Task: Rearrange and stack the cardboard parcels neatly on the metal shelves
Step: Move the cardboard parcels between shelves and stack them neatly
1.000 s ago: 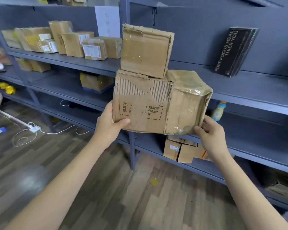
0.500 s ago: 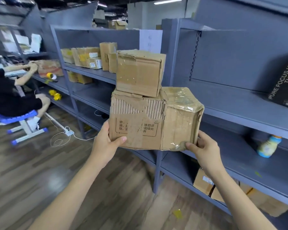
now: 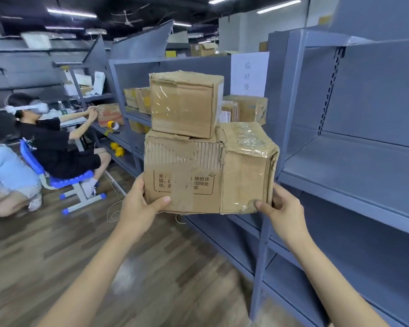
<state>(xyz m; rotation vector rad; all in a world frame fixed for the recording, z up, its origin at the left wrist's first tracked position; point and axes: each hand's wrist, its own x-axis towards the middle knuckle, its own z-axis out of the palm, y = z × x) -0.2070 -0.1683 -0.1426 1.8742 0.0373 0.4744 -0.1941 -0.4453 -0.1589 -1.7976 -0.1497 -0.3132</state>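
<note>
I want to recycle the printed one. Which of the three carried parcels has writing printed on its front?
The lower-left brown cardboard parcel, under the left hand's thumb: torn facing, black printed characters. The top parcel and the tape-wrapped right parcel show no writing.

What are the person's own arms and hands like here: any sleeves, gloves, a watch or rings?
Both forearms are bare as far as the picture shows; no sleeve edge comes into view. The left hand and the right hand wear no gloves. No watch, band or ring shows on either wrist or on the visible fingers. Nails look short and unpainted.
</note>
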